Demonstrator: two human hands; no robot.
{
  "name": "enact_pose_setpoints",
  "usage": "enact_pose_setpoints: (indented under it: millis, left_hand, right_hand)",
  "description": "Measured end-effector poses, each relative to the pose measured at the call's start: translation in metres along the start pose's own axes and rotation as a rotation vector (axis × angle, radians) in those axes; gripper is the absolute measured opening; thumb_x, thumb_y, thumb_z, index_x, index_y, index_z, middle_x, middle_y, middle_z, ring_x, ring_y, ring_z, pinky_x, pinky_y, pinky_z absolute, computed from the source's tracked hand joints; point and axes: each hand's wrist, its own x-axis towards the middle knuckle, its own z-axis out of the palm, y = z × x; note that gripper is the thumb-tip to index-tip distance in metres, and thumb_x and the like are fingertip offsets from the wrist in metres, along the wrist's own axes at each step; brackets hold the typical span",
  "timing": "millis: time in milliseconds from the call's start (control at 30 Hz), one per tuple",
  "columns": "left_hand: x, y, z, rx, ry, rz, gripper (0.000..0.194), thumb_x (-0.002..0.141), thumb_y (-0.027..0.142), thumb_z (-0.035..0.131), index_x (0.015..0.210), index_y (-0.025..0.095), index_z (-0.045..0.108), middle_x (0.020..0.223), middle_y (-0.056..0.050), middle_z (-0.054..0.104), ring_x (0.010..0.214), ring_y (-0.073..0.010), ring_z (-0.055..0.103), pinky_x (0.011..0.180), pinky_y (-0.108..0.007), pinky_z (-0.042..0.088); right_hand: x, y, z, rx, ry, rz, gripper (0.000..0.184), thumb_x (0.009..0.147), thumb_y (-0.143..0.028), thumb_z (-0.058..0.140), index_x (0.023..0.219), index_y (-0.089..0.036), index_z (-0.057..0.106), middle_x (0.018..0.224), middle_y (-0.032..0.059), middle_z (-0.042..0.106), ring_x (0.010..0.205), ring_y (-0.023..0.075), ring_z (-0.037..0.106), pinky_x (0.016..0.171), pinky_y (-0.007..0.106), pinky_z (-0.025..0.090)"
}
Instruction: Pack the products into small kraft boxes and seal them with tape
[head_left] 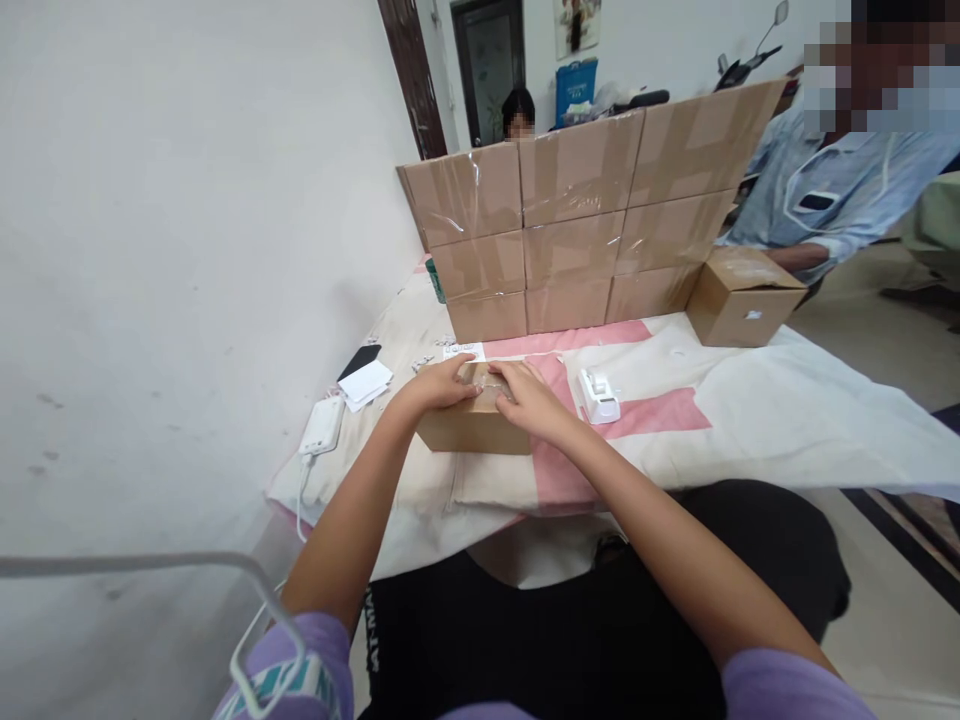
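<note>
A small cardboard box (476,437) sits on the cloth-covered table in front of me, clear tape shining on its top. My left hand (446,383) rests on the left of the box top, its thumb pointing inward and its fingers stretched forward. On the right of the same top lies my right hand (527,398), fingers extended and spread. Both hands touch the box, with the tape between them. Just right of the box is a white tape dispenser-like device (599,396). A printed paper sheet (463,351) lies just behind the box.
A wall of stacked, taped cardboard boxes (574,235) stands at the back of the table. Another box (742,305) is at its right end, beside a person in a blue shirt (847,190). A power bank (322,426) with a cable and white papers (365,382) lie left.
</note>
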Motion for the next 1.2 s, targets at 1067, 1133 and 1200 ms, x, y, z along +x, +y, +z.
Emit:
enact_pose_setpoints:
  millis: [1067,1133,1200]
  left_hand:
    - [-0.059,0.023,0.038,0.494,0.187,0.014,0.042,0.103,0.041,0.039,0.123,0.026,0.073,0.109,-0.012,0.077,0.095,-0.0313,0.071,0.071,-0.036,0.043]
    - [-0.088,0.032,0.037,0.467,0.176,0.013,0.036,0.101,0.043,0.046,0.103,0.025,0.077,0.095,-0.009,0.077,0.084,-0.0283,0.07,0.064,-0.033,0.041]
    - [-0.133,0.045,0.038,0.356,0.168,0.164,0.038,0.101,0.044,0.048,0.085,0.024,0.075,0.081,-0.005,0.072,0.074,-0.0214,0.067,0.063,-0.03,0.042]
  right_hand:
    - [-0.002,0.006,0.007,0.005,0.044,-0.009,0.048,0.088,-0.016,0.05,0.135,-0.016,0.057,0.134,0.0128,0.064,0.127,0.0271,0.052,0.113,0.047,0.04]
    - [-0.002,0.004,0.006,0.004,0.051,-0.012,0.048,0.088,-0.016,0.049,0.135,-0.016,0.057,0.134,0.0126,0.064,0.127,0.0269,0.053,0.114,0.047,0.039]
    - [-0.002,0.003,0.004,0.005,0.058,-0.013,0.048,0.087,-0.015,0.049,0.135,-0.016,0.057,0.135,0.0128,0.063,0.127,0.0267,0.053,0.113,0.047,0.04]
